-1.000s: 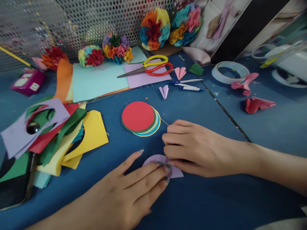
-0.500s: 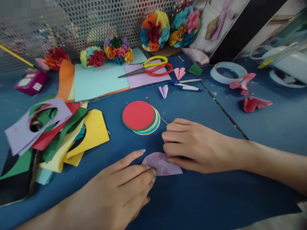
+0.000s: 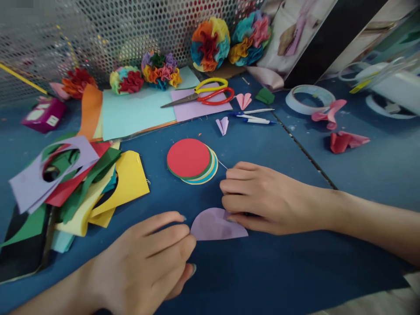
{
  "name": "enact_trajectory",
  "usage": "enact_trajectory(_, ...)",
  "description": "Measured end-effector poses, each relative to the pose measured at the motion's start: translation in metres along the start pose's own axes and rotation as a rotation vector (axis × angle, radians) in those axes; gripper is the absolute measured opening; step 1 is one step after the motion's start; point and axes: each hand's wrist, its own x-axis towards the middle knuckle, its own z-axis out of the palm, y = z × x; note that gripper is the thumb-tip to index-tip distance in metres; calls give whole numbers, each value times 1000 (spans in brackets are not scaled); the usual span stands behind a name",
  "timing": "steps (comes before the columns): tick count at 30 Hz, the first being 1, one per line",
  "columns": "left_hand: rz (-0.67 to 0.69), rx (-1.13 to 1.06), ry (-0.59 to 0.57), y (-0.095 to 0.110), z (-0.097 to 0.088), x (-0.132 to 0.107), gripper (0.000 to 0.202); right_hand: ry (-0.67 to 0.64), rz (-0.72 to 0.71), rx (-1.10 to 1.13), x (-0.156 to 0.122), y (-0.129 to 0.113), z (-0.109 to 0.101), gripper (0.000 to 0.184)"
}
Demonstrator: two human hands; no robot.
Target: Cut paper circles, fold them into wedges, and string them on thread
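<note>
A purple paper half-circle (image 3: pixel 215 225), a folded disc, lies flat on the blue table (image 3: pixel 262 271). My right hand (image 3: pixel 262 199) rests on its right end, fingers curled together and pressing it down. My left hand (image 3: pixel 144 262) sits at its left tip with the fingers curled, the fingertips touching the paper's corner. A thin needle or wire (image 3: pixel 223 165) pokes out from above my right hand. Just beyond lies a stack of paper discs (image 3: pixel 192 159), red on top.
Paper offcuts with round holes (image 3: pixel 75 183) pile at the left. Paper sheets (image 3: pixel 138 109), scissors (image 3: pixel 205 92), pens (image 3: pixel 256 117), a tape roll (image 3: pixel 310 98), small folded pieces (image 3: pixel 346 141) and ruffled paper flowers (image 3: pixel 210 41) lie farther back against a perforated metal screen (image 3: pixel 98 30).
My left hand has slid leftward off the purple half-circle and curled its fingers, uncovering the paper. My right hand has stayed pressed on the right end.
</note>
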Motion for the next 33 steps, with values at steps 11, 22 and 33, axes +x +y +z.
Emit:
enact_trajectory(11, 54, 74, 11, -1, -6, 3, 34, 0, -5, -3, -1, 1, 1, 27)
enact_trajectory(22, -30, 27, -205, 0, 2, 2, 32, -11, 5, -21, -2, -2, 0, 30)
enact_trajectory(33, -45, 107, -263, 13, 11, 14, 66, 54, 186, 373, 5, 3, -2, 30)
